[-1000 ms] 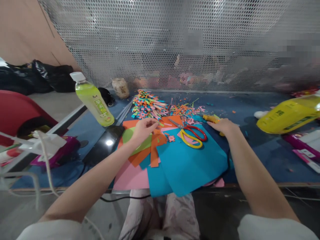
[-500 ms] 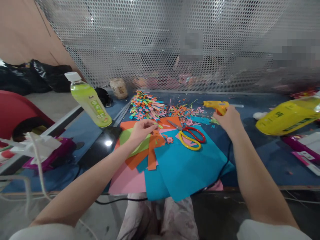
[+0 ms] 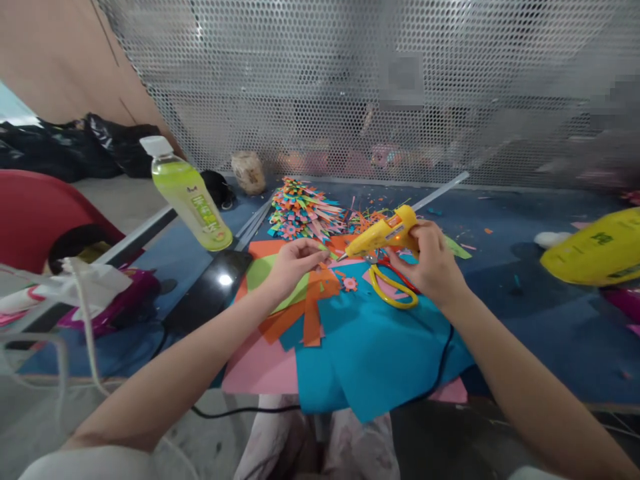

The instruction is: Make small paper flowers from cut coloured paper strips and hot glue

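Observation:
My right hand [image 3: 434,263] is wrapped round a yellow glue gun [image 3: 383,235], whose nozzle points left and down, close to the fingertips of my left hand. A clear glue stick [image 3: 443,190] juts from its back. My left hand [image 3: 299,265] is pinched on a small green paper strip [image 3: 327,252] above the coloured sheets. Just below the gun lie scissors [image 3: 393,293] with one yellow and one red handle. A small pink paper flower [image 3: 349,284] rests left of them on the blue paper [image 3: 385,360].
Behind are a cone of colourful paper strips [image 3: 303,213] and paper scraps. A green drink bottle [image 3: 193,200] stands left, near a black shiny object [image 3: 210,287]. At right lies a yellow bottle [image 3: 595,247]. A black cord crosses the blue paper. Perforated metal [image 3: 310,80] rises behind.
My right hand has lifted the glue gun and brought it left, over the scissors, with its nozzle near my left hand. The view has shifted slightly.

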Demonstrator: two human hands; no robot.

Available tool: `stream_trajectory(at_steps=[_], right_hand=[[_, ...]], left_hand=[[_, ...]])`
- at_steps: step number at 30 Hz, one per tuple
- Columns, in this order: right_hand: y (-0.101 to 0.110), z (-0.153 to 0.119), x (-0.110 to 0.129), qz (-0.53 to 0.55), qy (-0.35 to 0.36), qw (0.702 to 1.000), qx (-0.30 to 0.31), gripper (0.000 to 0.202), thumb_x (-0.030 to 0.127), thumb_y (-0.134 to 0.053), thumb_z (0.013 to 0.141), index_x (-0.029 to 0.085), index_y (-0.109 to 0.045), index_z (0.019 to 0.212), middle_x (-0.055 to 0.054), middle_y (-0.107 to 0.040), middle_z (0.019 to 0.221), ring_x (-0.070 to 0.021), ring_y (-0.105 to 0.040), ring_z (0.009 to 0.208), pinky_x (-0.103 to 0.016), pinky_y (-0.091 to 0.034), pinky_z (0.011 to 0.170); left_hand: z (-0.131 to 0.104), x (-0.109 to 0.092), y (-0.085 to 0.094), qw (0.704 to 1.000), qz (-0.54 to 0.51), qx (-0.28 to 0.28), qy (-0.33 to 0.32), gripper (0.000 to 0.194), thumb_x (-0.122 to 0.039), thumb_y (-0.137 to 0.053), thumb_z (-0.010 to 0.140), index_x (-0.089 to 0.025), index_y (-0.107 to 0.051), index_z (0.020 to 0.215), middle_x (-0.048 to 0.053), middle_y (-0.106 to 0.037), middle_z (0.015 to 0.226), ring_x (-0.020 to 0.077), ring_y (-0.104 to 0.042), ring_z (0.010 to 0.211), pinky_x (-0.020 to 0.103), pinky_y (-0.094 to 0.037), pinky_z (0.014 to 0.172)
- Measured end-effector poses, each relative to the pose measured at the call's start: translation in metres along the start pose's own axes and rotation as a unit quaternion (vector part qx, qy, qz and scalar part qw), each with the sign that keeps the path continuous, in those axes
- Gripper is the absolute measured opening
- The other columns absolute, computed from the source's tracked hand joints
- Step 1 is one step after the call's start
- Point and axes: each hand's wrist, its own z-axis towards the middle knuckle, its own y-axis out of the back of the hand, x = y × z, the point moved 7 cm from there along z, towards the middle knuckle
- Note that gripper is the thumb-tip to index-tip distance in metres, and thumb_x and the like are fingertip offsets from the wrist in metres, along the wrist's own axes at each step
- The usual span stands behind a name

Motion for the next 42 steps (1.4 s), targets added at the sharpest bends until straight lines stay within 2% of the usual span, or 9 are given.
stream_trajectory(at_steps=[6,16,21,31,42], right_hand=[[0.0041,0.001,0.003,-0.017,0.021,0.999,-0.024,0.034,0.024,-0.062,0.082,0.024,-0.038,0.105,-0.01,-0.053,0.105,-0.0236,-0.057,0.099,-0.038,-0.053,0.078],[-0.0006,-0.0012,0.0002,-0.025,0.011,1.0,0.007,0.028,0.023,-0.058,0.084,0.025,-0.038,0.104,-0.011,-0.053,0.108,-0.0251,-0.056,0.104,-0.041,-0.051,0.083],[-0.0004,-0.0003,0.0038,-0.021,0.025,0.999,0.009,0.028,0.02,-0.058,0.084,0.024,-0.038,0.102,-0.011,-0.053,0.107,-0.0242,-0.056,0.105,-0.039,-0.053,0.08],[0.0014,0.0005,0.002,-0.02,0.022,1.0,0.001,0.025,0.026,-0.06,0.084,0.024,-0.039,0.099,-0.01,-0.052,0.105,-0.0237,-0.056,0.102,-0.039,-0.053,0.079],[-0.002,-0.0017,0.0001,-0.011,0.014,1.0,0.014,0.022,0.022,-0.057,0.084,0.025,-0.039,0.097,-0.009,-0.053,0.108,-0.0232,-0.054,0.109,-0.039,-0.053,0.082]], left_hand=[[0.0009,-0.0011,0.0002,1.0,-0.029,0.001,0.001,0.027,-0.031,-0.078,0.062,-0.014,-0.061,0.073,0.002,-0.068,0.065,0.0128,-0.063,0.062,0.023,-0.044,0.054],[0.0005,-0.0012,-0.0018,0.999,-0.036,0.001,0.011,0.03,-0.031,-0.081,0.057,-0.014,-0.061,0.072,0.001,-0.067,0.063,0.0121,-0.062,0.06,0.023,-0.044,0.053],[0.001,0.0002,-0.0022,0.999,-0.04,0.001,0.015,0.028,-0.029,-0.08,0.058,-0.014,-0.061,0.072,0.001,-0.067,0.063,0.0123,-0.063,0.06,0.022,-0.044,0.053],[-0.0004,-0.0018,-0.0025,0.998,-0.054,-0.003,0.022,0.023,-0.025,-0.079,0.059,-0.013,-0.062,0.071,0.002,-0.067,0.065,0.0123,-0.064,0.062,0.021,-0.044,0.052],[-0.0024,-0.0023,-0.0042,0.998,-0.048,-0.008,0.028,0.023,-0.026,-0.079,0.059,-0.013,-0.062,0.07,0.003,-0.068,0.065,0.0123,-0.063,0.062,0.021,-0.044,0.052]])
